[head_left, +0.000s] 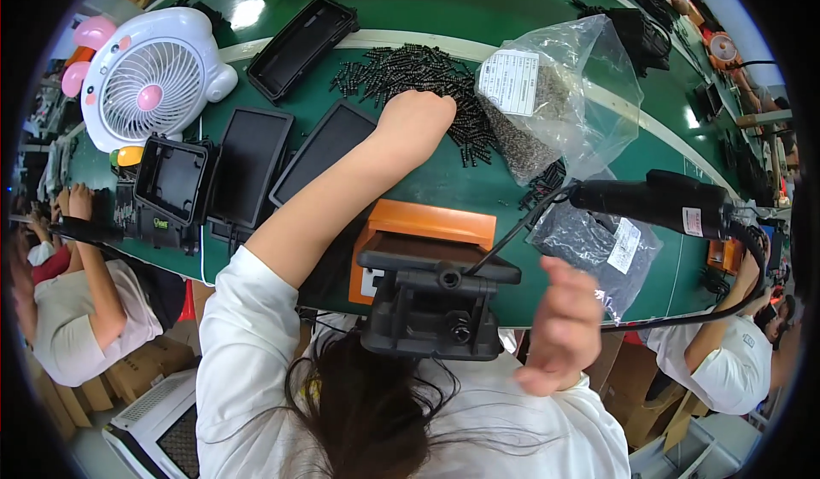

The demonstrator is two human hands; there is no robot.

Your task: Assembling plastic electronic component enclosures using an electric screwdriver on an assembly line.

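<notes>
My left hand (416, 126) reaches forward over a heap of short black ribbed rods (427, 61), its fingers curled in. The fingertips are turned away, so what they hold, if anything, is hidden. Close to my chest on the right, my right hand (564, 330) is raised with thumb and fingers apart, slightly blurred and holding nothing visible. Between my arms, a black housing with a knob (436, 304) stands before an orange case (436, 221). A black corded hand tool (649, 207) lies to the right of it, beyond my right hand.
A clear bag of small grey-brown parts (521, 137) and a dark plastic bag (589, 253) lie right. Black trays (299, 48), flat panels (249, 167), an open black case (173, 178) and a white fan (154, 78) stand left. Other people (90, 308) work on both sides.
</notes>
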